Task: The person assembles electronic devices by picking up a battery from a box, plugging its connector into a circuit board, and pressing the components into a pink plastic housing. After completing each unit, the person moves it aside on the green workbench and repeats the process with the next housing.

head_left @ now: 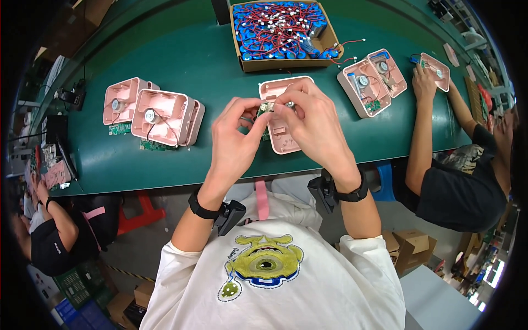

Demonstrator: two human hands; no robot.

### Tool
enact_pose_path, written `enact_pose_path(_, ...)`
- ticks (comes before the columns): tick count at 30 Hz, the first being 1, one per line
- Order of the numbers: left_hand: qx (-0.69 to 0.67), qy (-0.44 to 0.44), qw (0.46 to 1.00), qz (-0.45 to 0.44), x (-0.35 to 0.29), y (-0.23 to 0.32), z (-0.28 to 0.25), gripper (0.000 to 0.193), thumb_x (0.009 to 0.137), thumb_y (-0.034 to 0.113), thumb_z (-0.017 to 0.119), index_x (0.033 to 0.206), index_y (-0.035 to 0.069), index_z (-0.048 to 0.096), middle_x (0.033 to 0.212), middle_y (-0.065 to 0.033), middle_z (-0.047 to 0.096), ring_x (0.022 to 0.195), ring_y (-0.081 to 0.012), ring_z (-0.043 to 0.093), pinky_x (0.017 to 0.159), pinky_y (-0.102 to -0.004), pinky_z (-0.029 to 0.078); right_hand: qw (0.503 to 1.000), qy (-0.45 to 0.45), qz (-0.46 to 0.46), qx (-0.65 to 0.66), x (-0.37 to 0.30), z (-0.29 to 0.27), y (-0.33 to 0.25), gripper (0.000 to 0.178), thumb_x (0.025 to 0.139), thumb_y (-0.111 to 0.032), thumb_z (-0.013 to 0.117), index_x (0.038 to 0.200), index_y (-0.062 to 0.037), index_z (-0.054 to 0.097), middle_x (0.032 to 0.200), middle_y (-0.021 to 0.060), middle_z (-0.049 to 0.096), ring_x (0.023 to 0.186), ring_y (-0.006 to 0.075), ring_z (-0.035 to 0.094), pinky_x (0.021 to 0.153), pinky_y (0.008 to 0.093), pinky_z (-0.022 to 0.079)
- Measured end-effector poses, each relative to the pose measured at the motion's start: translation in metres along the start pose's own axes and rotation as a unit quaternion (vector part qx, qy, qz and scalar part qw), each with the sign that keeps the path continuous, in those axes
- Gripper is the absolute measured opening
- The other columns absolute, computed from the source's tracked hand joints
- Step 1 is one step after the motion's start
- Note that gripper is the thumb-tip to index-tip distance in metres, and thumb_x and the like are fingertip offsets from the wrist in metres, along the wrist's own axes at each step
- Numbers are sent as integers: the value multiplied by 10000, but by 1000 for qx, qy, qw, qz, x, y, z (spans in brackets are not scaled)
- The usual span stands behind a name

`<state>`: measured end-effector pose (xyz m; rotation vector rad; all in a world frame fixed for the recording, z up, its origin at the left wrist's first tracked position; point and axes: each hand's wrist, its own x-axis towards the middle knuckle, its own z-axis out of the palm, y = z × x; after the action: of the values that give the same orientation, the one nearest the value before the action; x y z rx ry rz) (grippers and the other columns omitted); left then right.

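Observation:
Over a pale pink plastic housing (287, 144) in the middle of the table, my two hands meet at the fingertips. Thumb and fingers of my left hand (235, 135) are closed on a small green circuit board (264, 108) with light-coloured parts along it. My right hand (319, 118) pinches at the board's right end; what lies between its fingertips is too small and covered to name. The housing lies open side up beneath, partly hidden by both hands. Black bands with dark devices circle both wrists.
Behind the housing stands a cardboard box (286, 65) of blue batteries with red leads and white plugs. Pink housings (159, 118) with round metal parts and green boards sit at left, more pink housings (357, 91) at right. A co-worker's hand (423, 82) works far right; another person (55, 225) sits left.

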<state>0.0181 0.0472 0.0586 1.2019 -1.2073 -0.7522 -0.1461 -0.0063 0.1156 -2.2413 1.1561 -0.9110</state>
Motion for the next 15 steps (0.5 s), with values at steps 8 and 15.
enact_pose_path(8, 28, -34, 999, -27, 0, 5, -2, 240, 975, 7, 725, 1199, -59, 669, 1095, -68, 650, 956, -121, 676, 832, -260, 559, 999, -15, 30, 27, -2, -2, -2, 96, 898, -44, 750, 956, 31, 740, 986, 84, 667, 674, 154, 540, 645, 320, 474)
enact_pose_path(15, 38, -32, 998, -25, -1, 5, 0, 240, 973, 9, 726, 1199, -53, 674, 1076, -57, 656, 934, -110, 660, 833, -259, 559, 992, -24, 73, 97, -7, -3, 3, 102, 862, -21, 791, 941, 32, 756, 1016, 60, 690, 692, 105, 550, 626, 276, 469)
